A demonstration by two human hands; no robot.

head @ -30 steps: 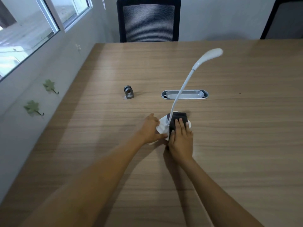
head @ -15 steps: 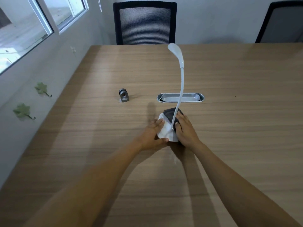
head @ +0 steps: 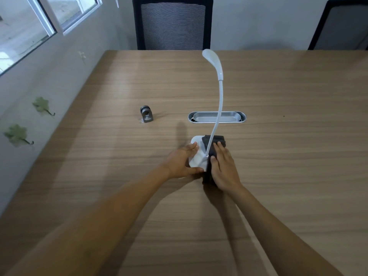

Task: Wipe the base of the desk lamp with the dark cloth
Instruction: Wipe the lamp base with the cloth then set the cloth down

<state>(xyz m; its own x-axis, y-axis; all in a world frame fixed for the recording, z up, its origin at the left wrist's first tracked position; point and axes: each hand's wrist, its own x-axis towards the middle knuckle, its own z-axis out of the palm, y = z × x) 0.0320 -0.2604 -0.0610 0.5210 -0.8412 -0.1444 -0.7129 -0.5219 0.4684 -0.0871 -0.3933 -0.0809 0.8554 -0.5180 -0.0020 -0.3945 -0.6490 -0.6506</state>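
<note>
A white desk lamp stands on the wooden table; its flat white base [head: 196,156] lies in front of me and its thin curved neck [head: 219,100] rises to a head pointing away from me. My left hand [head: 180,163] grips the left side of the base, thumb under the near edge. A dark folded cloth [head: 212,144] covers the right part of the base. My right hand [head: 224,168] lies flat on the cloth, fingers pressing it down beside the neck's foot.
A small grey metal stand [head: 146,114] sits to the left beyond the lamp. A silver oval cable tray [head: 229,117] is set into the table [head: 298,156] behind the base. Two black mesh chairs [head: 172,22] stand at the far edge. A wall with windows runs along the left.
The lamp base was turned, so its head swung from the right to pointing straight away. My right hand slid the cloth from the base's far side toward its near right edge.
</note>
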